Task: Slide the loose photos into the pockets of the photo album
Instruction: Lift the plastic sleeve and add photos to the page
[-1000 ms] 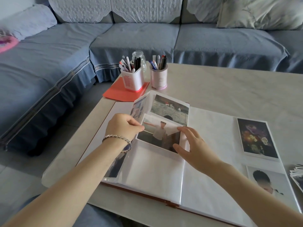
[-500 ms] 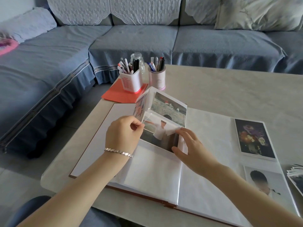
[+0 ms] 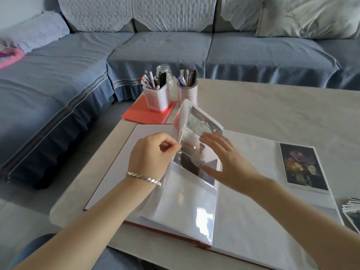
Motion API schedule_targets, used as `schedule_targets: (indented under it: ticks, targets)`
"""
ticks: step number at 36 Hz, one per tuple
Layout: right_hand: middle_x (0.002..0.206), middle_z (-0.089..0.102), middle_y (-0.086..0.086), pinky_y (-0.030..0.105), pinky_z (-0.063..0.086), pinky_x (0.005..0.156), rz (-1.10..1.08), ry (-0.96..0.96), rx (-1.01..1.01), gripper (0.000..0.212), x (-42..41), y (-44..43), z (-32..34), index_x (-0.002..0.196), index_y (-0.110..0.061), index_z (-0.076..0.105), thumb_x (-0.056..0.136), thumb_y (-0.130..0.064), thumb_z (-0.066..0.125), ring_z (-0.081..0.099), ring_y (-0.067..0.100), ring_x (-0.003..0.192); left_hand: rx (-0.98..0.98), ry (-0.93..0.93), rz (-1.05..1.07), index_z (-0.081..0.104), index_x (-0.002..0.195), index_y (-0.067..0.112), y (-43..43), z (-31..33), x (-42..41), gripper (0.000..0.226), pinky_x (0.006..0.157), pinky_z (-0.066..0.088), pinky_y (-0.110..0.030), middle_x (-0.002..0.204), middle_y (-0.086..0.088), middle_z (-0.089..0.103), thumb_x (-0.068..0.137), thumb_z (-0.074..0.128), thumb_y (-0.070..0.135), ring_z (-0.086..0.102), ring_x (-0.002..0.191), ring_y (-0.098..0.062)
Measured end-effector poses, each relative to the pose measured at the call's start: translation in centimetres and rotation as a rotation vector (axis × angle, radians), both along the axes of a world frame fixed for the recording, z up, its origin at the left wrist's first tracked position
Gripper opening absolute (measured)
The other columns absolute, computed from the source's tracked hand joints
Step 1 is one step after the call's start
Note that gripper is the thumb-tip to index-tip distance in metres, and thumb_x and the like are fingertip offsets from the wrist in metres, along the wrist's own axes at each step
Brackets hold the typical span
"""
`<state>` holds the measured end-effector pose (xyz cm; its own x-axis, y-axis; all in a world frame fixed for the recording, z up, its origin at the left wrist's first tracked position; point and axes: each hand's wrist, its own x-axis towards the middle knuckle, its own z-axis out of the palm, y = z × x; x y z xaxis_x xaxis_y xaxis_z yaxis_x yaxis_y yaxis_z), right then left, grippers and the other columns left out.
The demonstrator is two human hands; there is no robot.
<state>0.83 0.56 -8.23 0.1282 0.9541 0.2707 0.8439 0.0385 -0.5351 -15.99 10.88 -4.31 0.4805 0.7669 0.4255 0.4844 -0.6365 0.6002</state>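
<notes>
The photo album (image 3: 243,221) lies open on the table, one clear-pocket page (image 3: 187,201) raised from its left side. My left hand (image 3: 152,154) pinches that page's left edge and lifts it steeply. A photo of a person in white (image 3: 196,162) sits crooked, partly in the page's middle pocket. My right hand (image 3: 226,162) is spread flat with straight fingers over that photo. A landscape photo (image 3: 202,123) fills the top pocket. A flower photo (image 3: 302,166) is in the right page. A stack of loose photos (image 3: 352,213) lies at the right edge.
Two pen holders (image 3: 157,96) (image 3: 187,92) and a glass jar (image 3: 164,72) stand behind the album, one holder on a red folder (image 3: 140,112). The beige table (image 3: 272,106) stretches back right. A blue sofa (image 3: 175,51) wraps round the table's far and left sides.
My left hand has raised the page further toward upright. My right hand let go of the photo's corner and now lies spread over the photo.
</notes>
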Motion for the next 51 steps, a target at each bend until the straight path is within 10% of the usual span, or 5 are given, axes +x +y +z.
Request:
schedule_targets:
  ticks: [15, 22, 33, 44, 51]
  targets:
    - [0.118, 0.06, -0.004, 0.039, 0.028, 0.105, 0.482, -0.476, -0.137, 0.025, 0.1, 7.0, 7.4, 0.107, -0.019, 0.067, 0.084, -0.012, 0.065, 0.043, 0.016, 0.122, -0.472, -0.116, -0.029, 0.059, 0.072, 0.017, -0.6, 1.5, 0.0, 0.024, 0.058, 0.051, -0.015, 0.061, 0.005, 0.07, 0.065, 0.08, 0.006, 0.065, 0.056, -0.004]
    - [0.101, 0.056, -0.012, 0.03, 0.023, 0.103, 0.499, -0.546, -0.223, 0.019, 0.0, 8.4, 9.0, 0.103, -0.022, 0.063, 0.086, -0.014, 0.062, 0.042, 0.009, 0.11, -0.356, -0.08, 0.026, 0.041, 0.058, 0.016, -0.5, 1.1, 0.0, 0.041, 0.067, 0.051, -0.032, 0.065, -0.009, 0.068, 0.062, 0.081, 0.013, 0.065, 0.062, -0.015]
    - [0.099, 0.06, -0.009, 0.034, 0.031, 0.101, 0.473, -0.43, -0.198, 0.011, -0.1, 8.5, 8.5, 0.09, -0.022, 0.07, 0.08, -0.026, 0.072, 0.051, 0.011, 0.105, -0.322, -0.121, 0.023, 0.028, 0.051, 0.015, -0.7, 0.6, -0.4, 0.054, 0.054, 0.041, -0.009, 0.055, 0.001, 0.067, 0.063, 0.081, 0.011, 0.056, 0.049, 0.0]
    - [0.09, 0.054, -0.011, 0.033, 0.039, 0.094, 0.512, -0.551, -0.323, 0.003, -0.8, 9.3, 9.7, 0.085, -0.027, 0.064, 0.085, -0.03, 0.065, 0.05, 0.013, 0.101, -0.229, -0.089, 0.061, 0.029, 0.049, 0.017, -0.1, 0.0, -0.3, 0.054, 0.062, 0.05, -0.03, 0.059, -0.014, 0.065, 0.065, 0.08, 0.017, 0.063, 0.06, -0.021]
    - [0.098, 0.058, -0.006, 0.033, 0.043, 0.092, 0.542, -0.685, -0.405, 0.015, -1.8, 9.7, 10.3, 0.078, -0.031, 0.052, 0.085, -0.018, 0.059, 0.052, 0.016, 0.103, -0.273, -0.119, 0.082, 0.033, 0.049, 0.014, 0.0, -0.4, -0.5, 0.05, 0.059, 0.046, -0.018, 0.055, -0.007, 0.065, 0.065, 0.081, 0.014, 0.06, 0.054, 0.0]
